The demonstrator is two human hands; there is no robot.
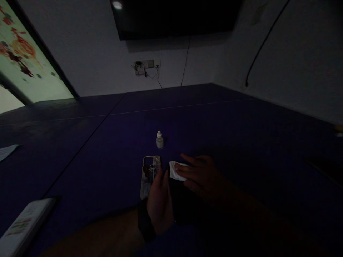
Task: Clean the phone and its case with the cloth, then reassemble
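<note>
In the head view, my left hand (pixel 160 203), with a dark band on its wrist, is closed along the left edge of a dark phone (pixel 184 201). Much of that phone is lost in shadow. My right hand (pixel 202 175) has a folded white cloth (pixel 175 170) under its fingers, pressed against the phone's upper part. Its index finger stretches out above the cloth. Just left of my left hand lies a patterned phone case (pixel 146 184) with a camera cut-out, partly covered by that hand. Beyond it a small dropper bottle (pixel 160 142) with a white top stands upright.
The table (pixel 128 142) is dark blue with seams across it. A white box (pixel 26 221) lies at the lower left, and a paper (pixel 8 151) at the left edge. A flat dark object (pixel 325 171) is at the right. Wall sockets (pixel 148 64) and a screen (pixel 177 18) are behind.
</note>
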